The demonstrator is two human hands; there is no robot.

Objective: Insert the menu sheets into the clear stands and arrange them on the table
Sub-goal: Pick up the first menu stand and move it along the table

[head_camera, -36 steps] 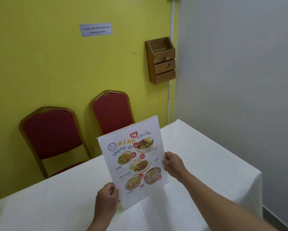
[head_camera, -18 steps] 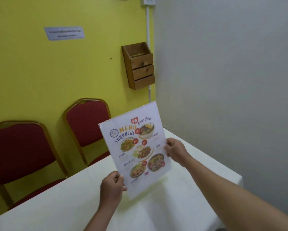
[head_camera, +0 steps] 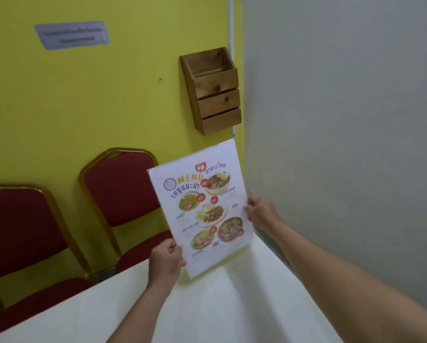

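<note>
I hold a white menu sheet [head_camera: 201, 206] with food photos and the word MENU upright and tilted, above the far edge of the table [head_camera: 207, 308] with its white cloth. My left hand [head_camera: 166, 259] grips its lower left corner. My right hand [head_camera: 260, 212] pinches its right edge about halfway up. A clear edge shows along the sheet's top, so it may sit in a clear stand; I cannot tell for sure. No other stand or sheet is in view.
Two red padded chairs [head_camera: 123, 194] [head_camera: 19, 233] with gold frames stand against the yellow wall behind the table. A wooden slatted box [head_camera: 213, 92] hangs on that wall above the menu. A grey wall [head_camera: 343, 120] runs close along the table's right side.
Both hands carried the menu up and toward the right, nearer the corner of the walls. The view swung right, so the chairs slid left. The grips are unchanged.
</note>
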